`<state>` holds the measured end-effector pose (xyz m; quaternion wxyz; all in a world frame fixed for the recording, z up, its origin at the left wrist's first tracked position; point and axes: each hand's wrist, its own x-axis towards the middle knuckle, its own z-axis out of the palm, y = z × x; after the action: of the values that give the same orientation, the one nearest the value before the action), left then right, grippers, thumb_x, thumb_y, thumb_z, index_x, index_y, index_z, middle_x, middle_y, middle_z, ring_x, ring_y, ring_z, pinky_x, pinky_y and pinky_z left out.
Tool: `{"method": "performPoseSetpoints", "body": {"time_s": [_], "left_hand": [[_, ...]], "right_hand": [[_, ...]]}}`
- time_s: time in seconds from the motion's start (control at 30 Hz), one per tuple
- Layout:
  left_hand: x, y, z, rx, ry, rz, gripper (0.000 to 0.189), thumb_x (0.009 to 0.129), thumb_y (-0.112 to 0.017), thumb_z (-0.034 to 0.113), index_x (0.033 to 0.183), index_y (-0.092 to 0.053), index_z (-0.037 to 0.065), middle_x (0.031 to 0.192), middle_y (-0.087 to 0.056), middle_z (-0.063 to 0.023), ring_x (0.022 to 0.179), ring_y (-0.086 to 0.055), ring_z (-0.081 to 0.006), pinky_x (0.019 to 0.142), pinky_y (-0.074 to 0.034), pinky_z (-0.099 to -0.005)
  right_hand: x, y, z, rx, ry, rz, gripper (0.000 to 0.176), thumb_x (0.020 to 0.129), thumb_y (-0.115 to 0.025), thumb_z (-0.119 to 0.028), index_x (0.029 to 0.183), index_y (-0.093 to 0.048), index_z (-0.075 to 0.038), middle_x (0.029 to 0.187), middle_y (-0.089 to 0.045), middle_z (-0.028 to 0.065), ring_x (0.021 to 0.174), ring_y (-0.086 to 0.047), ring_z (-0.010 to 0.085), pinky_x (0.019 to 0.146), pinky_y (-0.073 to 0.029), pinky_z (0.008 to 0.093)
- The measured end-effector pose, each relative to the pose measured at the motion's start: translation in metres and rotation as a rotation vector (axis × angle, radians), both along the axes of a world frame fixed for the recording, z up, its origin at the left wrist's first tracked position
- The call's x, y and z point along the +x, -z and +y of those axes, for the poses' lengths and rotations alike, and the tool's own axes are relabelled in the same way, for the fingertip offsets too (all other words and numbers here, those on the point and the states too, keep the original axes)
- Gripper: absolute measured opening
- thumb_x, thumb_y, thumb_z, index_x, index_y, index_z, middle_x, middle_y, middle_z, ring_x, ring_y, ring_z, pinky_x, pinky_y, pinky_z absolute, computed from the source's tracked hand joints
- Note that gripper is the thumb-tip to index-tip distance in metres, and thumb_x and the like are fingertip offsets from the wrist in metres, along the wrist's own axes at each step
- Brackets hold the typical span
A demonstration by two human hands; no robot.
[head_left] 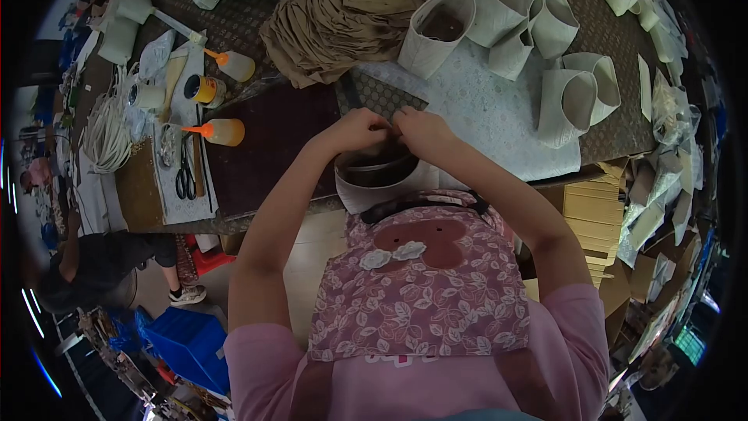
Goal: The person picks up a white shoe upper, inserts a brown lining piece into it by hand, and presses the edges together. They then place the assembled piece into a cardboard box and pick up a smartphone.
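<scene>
A white tubular piece (374, 196) with a dark inside stands at the table's near edge, against the pink flowered apron (421, 304). My left hand (360, 131) is closed on the far part of its dark lining, fingers bent inward. Close beside it, my right hand (421, 132) pinches the same dark lining, the two hands almost touching. The fingertips are partly hidden inside the fold. Beyond the hands lies a patterned brown piece (386, 99), and past it a heap of folded brown cloth (343, 15).
Several white tubular pieces (499, 4) stand at the back right on white patterned sheeting (483, 117). Orange-tipped bottles (226, 132), a yellow-labelled jar (205, 90), scissors (185, 181) and coiled cord (107, 136) lie left. A seated person (101, 261) is at far left, beyond the table.
</scene>
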<state>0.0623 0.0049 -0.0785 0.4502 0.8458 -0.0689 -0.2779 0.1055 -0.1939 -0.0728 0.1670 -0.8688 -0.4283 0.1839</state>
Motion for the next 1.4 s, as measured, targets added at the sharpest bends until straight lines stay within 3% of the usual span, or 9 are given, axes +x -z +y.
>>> {"method": "performPoseSetpoints", "body": {"time_s": [0.13,0.23,0.3,0.4,0.7,0.8,0.93,1.23,1.4], "left_hand": [[0.004,0.005,0.0,0.069,-0.006,0.007,0.028,0.086,-0.061,0.018,0.107,-0.07,0.002,0.088,-0.071,-0.0149,0.08,-0.067,-0.0211,0.076,-0.051,-0.0322],[0.004,0.006,-0.002,0.135,-0.025,-0.027,0.028,0.086,-0.061,0.019,0.106,-0.069,0.001,0.089,-0.071,-0.0154,0.081,-0.068,-0.0217,0.076,-0.052,-0.0332],[0.003,0.005,-0.002,0.114,-0.035,-0.057,0.028,0.087,-0.062,0.021,0.106,-0.069,0.001,0.088,-0.071,-0.0156,0.081,-0.068,-0.022,0.076,-0.052,-0.0341],[-0.008,-0.011,0.002,0.033,-0.184,0.068,0.027,0.081,-0.07,0.027,0.094,-0.073,0.004,0.089,-0.07,-0.0183,0.084,-0.068,-0.032,0.076,-0.052,-0.0379],[-0.023,-0.034,0.004,0.195,-0.146,-0.014,0.018,0.078,-0.073,0.017,0.09,-0.074,0.004,0.076,-0.071,-0.0097,0.066,-0.068,-0.018,0.064,-0.053,-0.0304],[-0.021,-0.028,0.005,0.145,-0.16,0.006,0.018,0.076,-0.073,0.019,0.087,-0.074,0.005,0.076,-0.071,-0.0118,0.072,-0.069,-0.0256,0.069,-0.053,-0.0347],[-0.02,-0.024,0.004,0.086,-0.131,-0.043,0.017,0.078,-0.071,0.019,0.089,-0.074,0.005,0.078,-0.071,-0.0122,0.073,-0.069,-0.0257,0.07,-0.053,-0.0347],[-0.009,-0.021,-0.006,0.135,-0.082,-0.016,0.019,0.081,-0.071,0.022,0.092,-0.073,0.007,0.083,-0.071,-0.0115,0.077,-0.069,-0.0265,0.072,-0.052,-0.0348],[-0.017,-0.008,-0.01,0.025,-0.189,-0.067,0.021,0.08,-0.071,0.024,0.094,-0.073,0.009,0.086,-0.071,-0.0111,0.08,-0.069,-0.0269,0.072,-0.053,-0.0357]], "right_hand": [[0.004,-0.005,0.0,0.058,-0.077,-0.031,0.018,0.077,-0.07,-0.013,0.088,-0.058,-0.005,0.099,-0.055,0.012,0.085,-0.063,0.0323,0.072,-0.052,0.0419],[0.017,-0.006,-0.008,0.219,-0.323,0.225,0.016,0.076,-0.07,-0.009,0.087,-0.06,-0.003,0.103,-0.055,0.0154,0.086,-0.063,0.0356,0.073,-0.053,0.0427],[0.014,-0.013,-0.009,0.148,-0.186,0.292,0.016,0.076,-0.071,-0.01,0.086,-0.06,-0.003,0.103,-0.055,0.015,0.087,-0.062,0.0358,0.074,-0.051,0.0432],[0.016,-0.014,-0.009,0.156,-0.062,0.311,0.015,0.077,-0.069,-0.011,0.085,-0.059,-0.004,0.099,-0.056,0.0143,0.087,-0.061,0.0354,0.076,-0.049,0.043],[0.021,-0.003,-0.006,0.13,0.042,0.347,0.017,0.077,-0.069,-0.013,0.087,-0.059,-0.003,0.09,-0.067,0.0148,0.086,-0.064,0.0355,0.074,-0.05,0.0421],[0.024,-0.002,-0.014,0.094,0.138,0.355,0.022,0.077,-0.072,-0.017,0.091,-0.063,-0.002,0.093,-0.069,0.0151,0.087,-0.066,0.0335,0.074,-0.051,0.0405],[0.035,-0.012,-0.017,-0.012,0.078,0.493,0.027,0.077,-0.072,-0.021,0.097,-0.071,-0.004,0.089,-0.07,0.0144,0.084,-0.067,0.031,0.074,-0.052,0.0388],[0.031,0.005,-0.01,0.004,0.107,0.316,0.022,0.077,-0.07,-0.02,0.093,-0.073,-0.006,0.085,-0.07,0.0155,0.081,-0.067,0.0317,0.074,-0.052,0.0388],[0.031,0.014,-0.011,0.153,0.15,0.448,0.023,0.074,-0.072,-0.023,0.09,-0.074,-0.007,0.083,-0.069,0.0151,0.08,-0.067,0.0311,0.074,-0.052,0.0385]]}}
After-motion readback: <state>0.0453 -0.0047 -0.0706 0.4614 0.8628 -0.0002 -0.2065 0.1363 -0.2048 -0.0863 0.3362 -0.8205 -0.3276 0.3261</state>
